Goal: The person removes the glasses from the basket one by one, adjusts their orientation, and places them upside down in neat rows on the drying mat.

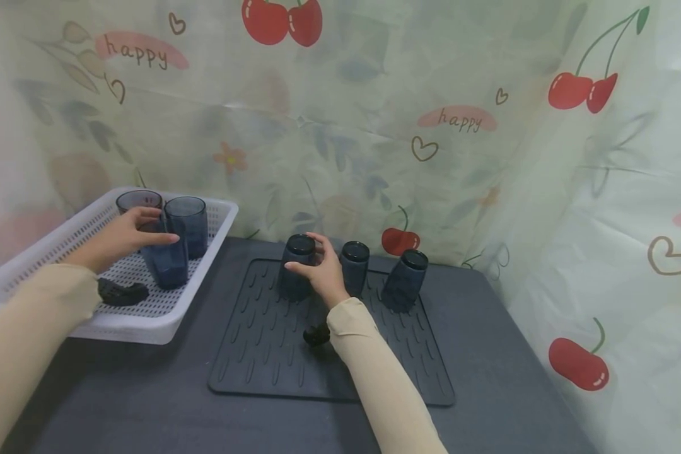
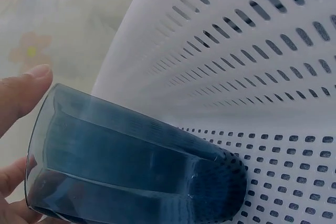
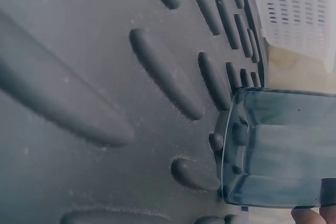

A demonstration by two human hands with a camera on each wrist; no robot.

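In the head view my left hand [image 1: 133, 233] is at the rim of a blue drinking glass [image 1: 167, 258] standing mouth up in the white basket. The left wrist view shows this glass [image 2: 136, 161] close up, with the thumb [image 2: 39, 74] by one side of the rim and fingers at the other. On the dark mat [image 1: 261, 359], my right hand [image 1: 326, 271] grips an upside-down blue glass [image 1: 296, 271] near its base. Its rim meets the ridged mat in the right wrist view, where fingertips [image 3: 310, 216] touch the glass [image 3: 283, 150] low at the right.
Two more glasses, one [image 1: 190, 221] and another [image 1: 139, 200], stand at the back of the white basket [image 1: 204, 271]. Right of my right hand, an upside-down glass [image 1: 354, 265] and a further one [image 1: 404, 280] stand on the mat. A printed curtain [image 1: 340, 157] hangs behind the table [image 1: 488, 353].
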